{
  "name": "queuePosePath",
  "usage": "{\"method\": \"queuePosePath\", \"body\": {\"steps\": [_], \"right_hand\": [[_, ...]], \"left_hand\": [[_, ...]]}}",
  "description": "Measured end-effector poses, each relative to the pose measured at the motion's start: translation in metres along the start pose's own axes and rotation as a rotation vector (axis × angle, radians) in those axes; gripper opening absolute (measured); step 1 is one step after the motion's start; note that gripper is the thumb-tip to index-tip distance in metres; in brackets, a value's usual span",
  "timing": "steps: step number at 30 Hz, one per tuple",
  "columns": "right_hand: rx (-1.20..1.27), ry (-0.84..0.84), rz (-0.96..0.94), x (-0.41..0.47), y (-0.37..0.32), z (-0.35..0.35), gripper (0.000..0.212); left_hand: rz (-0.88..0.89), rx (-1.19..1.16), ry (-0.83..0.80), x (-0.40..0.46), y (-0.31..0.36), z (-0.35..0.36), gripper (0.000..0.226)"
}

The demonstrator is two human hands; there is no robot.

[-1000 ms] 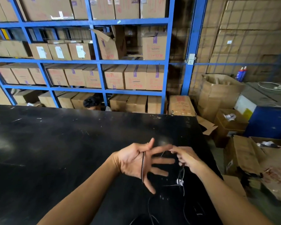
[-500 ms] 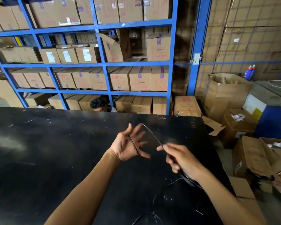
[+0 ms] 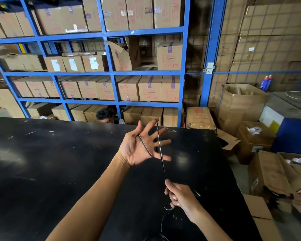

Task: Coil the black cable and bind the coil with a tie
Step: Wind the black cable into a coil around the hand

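Black bench (image 3: 59, 171) sat under both our hands, giving slack cable somewhere to trail. Our left hand (image 3: 137, 146) was up, palm open, fingers spread, gripping nothing: we judged it was serving as the former for the coil. The black cable (image 3: 161, 153) crossed that palm, hooked over a fingertip, then ran taut down to our right hand (image 3: 179, 195), pinched shut on it nearer us to keep tension. No tie in sight.
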State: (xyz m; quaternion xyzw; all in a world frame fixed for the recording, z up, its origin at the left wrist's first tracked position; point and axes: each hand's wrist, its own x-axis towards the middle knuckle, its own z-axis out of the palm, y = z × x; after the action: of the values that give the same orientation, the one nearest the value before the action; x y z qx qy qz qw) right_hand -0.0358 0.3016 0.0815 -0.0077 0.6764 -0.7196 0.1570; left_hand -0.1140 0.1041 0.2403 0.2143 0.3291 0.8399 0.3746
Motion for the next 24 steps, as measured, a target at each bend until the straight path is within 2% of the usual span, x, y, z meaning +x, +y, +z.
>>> {"method": "queuePosePath", "body": {"steps": [3,6,9,11,14,17,21,24], "right_hand": [[-0.202,0.051,-0.11,0.011,-0.008,-0.017,0.041],[-0.643,0.093,-0.31,0.023,-0.032,-0.039,0.022],[-1.042,0.068,-0.411,0.034,-0.069,-0.058,0.031],[-1.21,0.074,-0.43,0.037,-0.097,-0.065,0.042],[-1.189,0.029,-0.489,0.037,-0.127,-0.062,0.04],[-1.079,-0.005,-0.545,0.03,-0.138,-0.046,0.026],[-0.936,0.001,-0.599,0.013,-0.124,-0.021,0.022],[-0.725,0.037,-0.562,0.002,-0.101,-0.008,0.023]], "left_hand": [[-0.124,0.051,-0.079,-0.009,-0.005,0.006,0.06],[-0.294,0.094,-0.135,-0.024,-0.016,0.01,0.061],[-0.472,0.222,-0.177,-0.039,-0.029,0.01,0.062],[-0.591,0.296,-0.149,-0.045,-0.037,0.006,0.062],[-0.729,0.388,-0.027,-0.05,-0.042,-0.002,0.06],[-0.717,0.442,0.124,-0.054,-0.041,-0.014,0.054],[-0.464,0.345,0.336,-0.055,-0.032,-0.027,0.053],[-0.256,0.264,0.336,-0.054,-0.02,-0.03,0.053]]}}
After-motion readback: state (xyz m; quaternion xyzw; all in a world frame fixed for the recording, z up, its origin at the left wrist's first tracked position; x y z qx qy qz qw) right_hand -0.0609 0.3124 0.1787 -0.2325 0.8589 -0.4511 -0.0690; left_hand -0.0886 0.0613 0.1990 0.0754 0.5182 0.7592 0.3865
